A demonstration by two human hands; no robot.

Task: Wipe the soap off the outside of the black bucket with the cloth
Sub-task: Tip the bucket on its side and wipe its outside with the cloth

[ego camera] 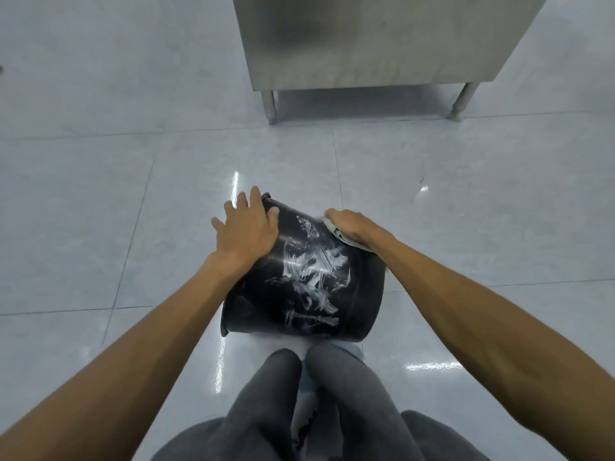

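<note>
Black bucket [259,294] is seen from above, tipped over on a pale grey tiled floor [133,194], just in front of the person's knees in grey trousers [283,394]. Its side wall is turned up towards the camera and is smeared with white streaks of soap [316,271] across the middle. Whether the bucket is fully on its side or only leaning cannot be made out, and its opening is hidden from view.

The left hand [244,227] is laid flat on the bucket's upper left edge, fingers straight and spread wide, with nothing grasped. The right hand [352,226] is set on the upper right edge, and a pale cloth [339,235] is gripped under it and pressed against the bucket wall. Only a crumpled strip of cloth is shown below the palm; the fingertips are curled over the far side and are hidden.

At the top, a stainless steel cabinet [382,38] on short legs is cut off by the frame. Both bare forearms are cut off at the lower corners.
</note>
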